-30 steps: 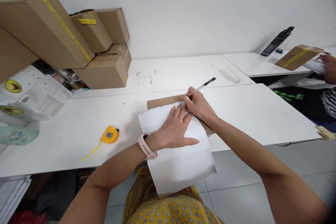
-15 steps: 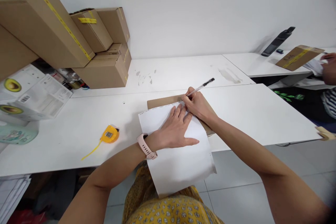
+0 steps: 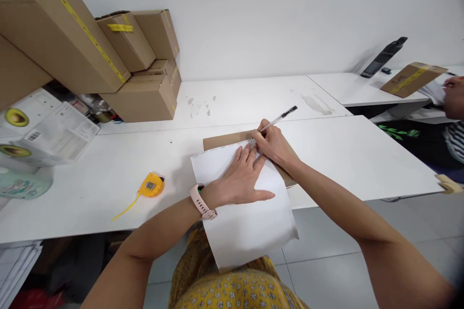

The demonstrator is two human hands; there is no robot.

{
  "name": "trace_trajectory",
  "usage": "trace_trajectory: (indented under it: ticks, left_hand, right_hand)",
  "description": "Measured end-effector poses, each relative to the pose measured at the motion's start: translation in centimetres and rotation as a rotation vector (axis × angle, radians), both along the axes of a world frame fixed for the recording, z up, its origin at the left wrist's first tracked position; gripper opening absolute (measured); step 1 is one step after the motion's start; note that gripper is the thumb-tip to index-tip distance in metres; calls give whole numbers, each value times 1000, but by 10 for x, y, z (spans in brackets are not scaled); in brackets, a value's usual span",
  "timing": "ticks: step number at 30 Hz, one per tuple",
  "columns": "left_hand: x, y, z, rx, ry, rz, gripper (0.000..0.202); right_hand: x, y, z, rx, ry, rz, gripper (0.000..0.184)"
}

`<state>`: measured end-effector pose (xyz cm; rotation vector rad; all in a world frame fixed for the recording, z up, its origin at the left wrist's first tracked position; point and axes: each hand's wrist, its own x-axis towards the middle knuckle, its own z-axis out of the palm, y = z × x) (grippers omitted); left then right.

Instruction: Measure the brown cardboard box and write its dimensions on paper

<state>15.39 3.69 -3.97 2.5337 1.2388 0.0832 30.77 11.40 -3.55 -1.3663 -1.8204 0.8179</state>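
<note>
My right hand is closed around a clear pen with a black cap end, its tip at the top edge of a white sheet of paper. A line of small handwriting runs along that edge, too small to read. Flat on the sheet lies my left hand, fingers spread, with a pale pink watch band on the wrist. Beneath the paper is a brown cardboard piece, mostly covered. The sheet's lower part hangs past the table's front edge.
A yellow tape measure with its tape partly out lies to the left. Cardboard boxes and an avocado-printed box are stacked at left. At right are a black bottle, a taped box and another person's hand.
The pen and my right hand have shifted very slightly to the right along the paper's top edge. My left hand stays in place.
</note>
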Motion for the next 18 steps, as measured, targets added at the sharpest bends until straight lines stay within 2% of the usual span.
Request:
trace_trajectory:
  ticks: [18]
  left_hand:
    - [0,0,-1,5,4,4,106]
  right_hand:
    - [-1,2,-2,10,51,-6,14]
